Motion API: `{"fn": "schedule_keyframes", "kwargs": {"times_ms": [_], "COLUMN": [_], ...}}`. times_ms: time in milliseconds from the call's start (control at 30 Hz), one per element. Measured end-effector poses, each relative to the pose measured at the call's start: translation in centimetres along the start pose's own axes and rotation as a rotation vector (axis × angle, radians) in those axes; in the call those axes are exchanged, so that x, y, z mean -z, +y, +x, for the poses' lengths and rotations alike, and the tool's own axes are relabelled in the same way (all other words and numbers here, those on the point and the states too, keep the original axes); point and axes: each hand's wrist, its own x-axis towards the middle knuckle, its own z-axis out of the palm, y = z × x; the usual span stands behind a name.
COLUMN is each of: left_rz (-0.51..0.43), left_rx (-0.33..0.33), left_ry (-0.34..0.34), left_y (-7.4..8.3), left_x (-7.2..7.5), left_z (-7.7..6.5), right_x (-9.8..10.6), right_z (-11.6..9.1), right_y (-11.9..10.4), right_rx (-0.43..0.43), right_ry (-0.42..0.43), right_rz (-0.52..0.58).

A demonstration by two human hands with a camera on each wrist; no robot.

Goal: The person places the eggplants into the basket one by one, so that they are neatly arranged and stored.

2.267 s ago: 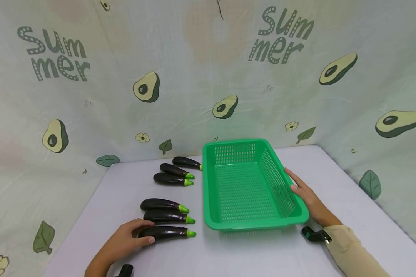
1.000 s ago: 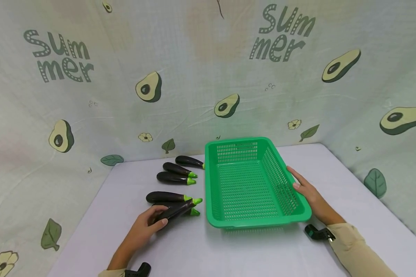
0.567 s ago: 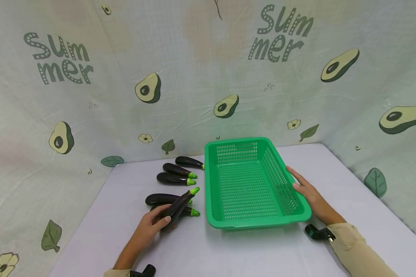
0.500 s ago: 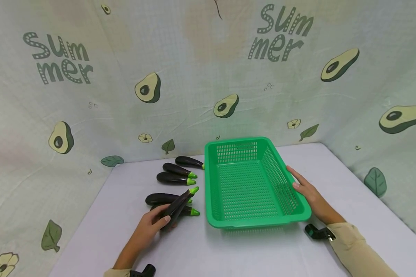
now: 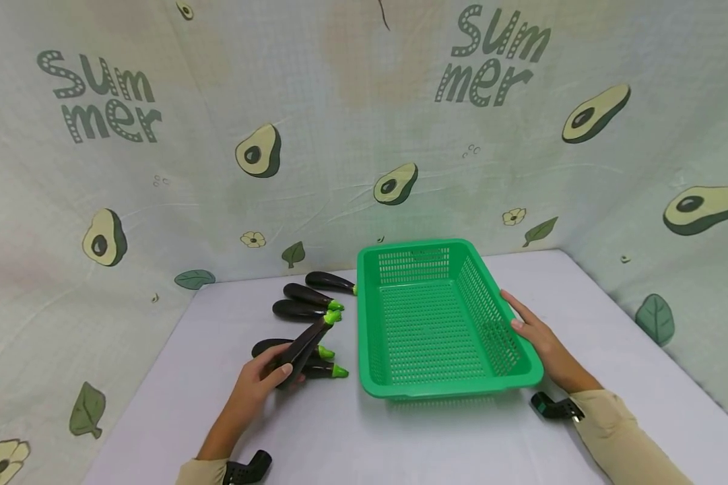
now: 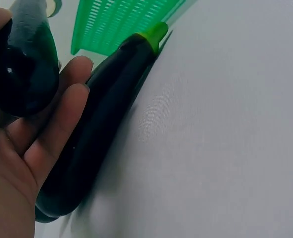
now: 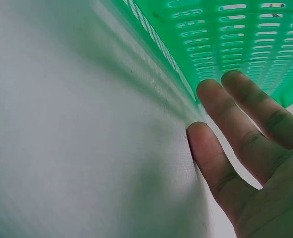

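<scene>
In the head view my left hand (image 5: 256,382) grips a dark purple eggplant (image 5: 303,351) between thumb and fingers. It is tilted, with its green stem end pointing away to the right. Two more eggplants lie beneath and behind it; the nearer one (image 5: 319,368) is partly covered by the hand. In the left wrist view the rounded end of the held eggplant (image 6: 25,69) shows above my palm, beside a lying eggplant (image 6: 104,114). My right hand (image 5: 545,347) rests against the right side of a green plastic basket (image 5: 448,391), fingers nearly straight in the right wrist view.
Three eggplants lie farther back, left of the basket: a front one (image 5: 297,310), a middle one (image 5: 306,294) and a rear one (image 5: 329,281). The rearmost stem reaches the basket's edge. A printed cloth (image 5: 339,121) hangs behind the white table (image 5: 412,444).
My left hand has taken up the nearest eggplant, moved it away from me over the other two, and turned its stem end farther back. My right hand has stayed at the basket.
</scene>
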Motion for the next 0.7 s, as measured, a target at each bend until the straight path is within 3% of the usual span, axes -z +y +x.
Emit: {"fn": "schedule_keyframes", "kwargs": {"times_ms": [367, 700], "left_rz": [0.030, 0.038], "left_rx": [-0.060, -0.057], "left_ry": [-0.006, 0.011], "left_y": [0.5, 1.1], "left_x": [-0.5, -0.6], "left_z": [0.8, 1.3], "right_x": [0.0, 0.0], "right_z": [-0.1, -0.2], "right_y": [-0.2, -0.1], "right_rx": [-0.010, -0.009], "right_ry": [0.005, 0.003], "right_rz": [-0.007, -0.009]}}
